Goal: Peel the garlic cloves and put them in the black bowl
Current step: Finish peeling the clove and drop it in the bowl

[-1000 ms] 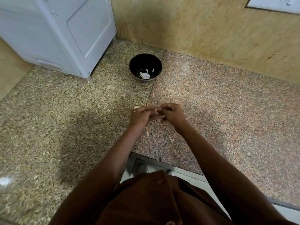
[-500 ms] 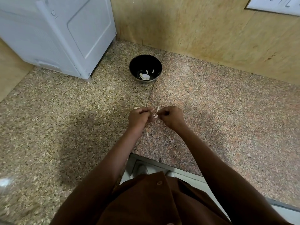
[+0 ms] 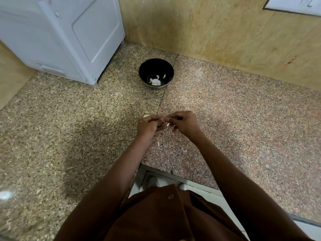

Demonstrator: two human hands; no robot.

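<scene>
A speckled granite surface (image 3: pixel 69 129) runs into a corner of tan stone wall (image 3: pixel 217 37), with a seam between two slabs leading from the wall toward the hands. The left hand (image 3: pixel 147 126) and right hand (image 3: pixel 184 123) meet just above the surface, fingertips touching, both with fingers curled inward. Between them they pinch a small pale clove (image 3: pixel 167 124) (mostly hidden by the fingers, so how much skin is on it cannot be told). A second clove (image 3: pixel 146 116) lies on the surface just beyond the left hand's knuckles. A few scraps of skin (image 3: pixel 159 143) lie on the granite right below the hands, toward the person.

The bowl (image 3: pixel 145 69), black and round, sits well beyond the hands, near the wall, slightly to their left. White peeled pieces (image 3: pixel 155 81) rest in its bottom. Farther left of the bowl stands a white appliance (image 3: pixel 69 32). Brown sleeves (image 3: pixel 243 188) cover both forearms up to the wrists.
</scene>
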